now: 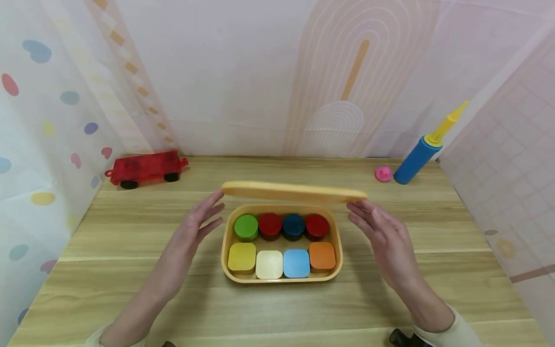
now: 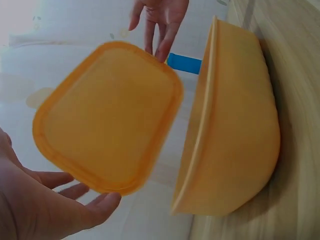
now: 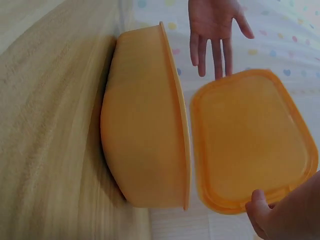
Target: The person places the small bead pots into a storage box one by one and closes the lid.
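Observation:
A translucent yellow-orange lid (image 1: 295, 192) hangs tilted above the back edge of an open yellow-orange box (image 2: 240, 120). My left hand (image 1: 197, 226) has its straight fingertips at the lid's left end. At its other end are the fingers of my right hand (image 1: 386, 236), also stretched out, so the lid is carried between the two hands. Inside the box, the back row has round pieces: a green one (image 1: 246, 227), a dark blue one (image 1: 294, 226) and two red. The front row has rounded square pieces: yellow (image 1: 242, 257), cream (image 1: 269, 264), light blue (image 1: 297, 263) and orange (image 1: 322, 256).
A red toy wagon (image 1: 147, 168) with black wheels stands at the back left of the wooden table (image 1: 277, 313). At the back right are a small pink duck (image 1: 383, 174) and a blue pump (image 1: 414, 161) with a yellow nozzle. Patterned cloth walls surround the table's back and sides.

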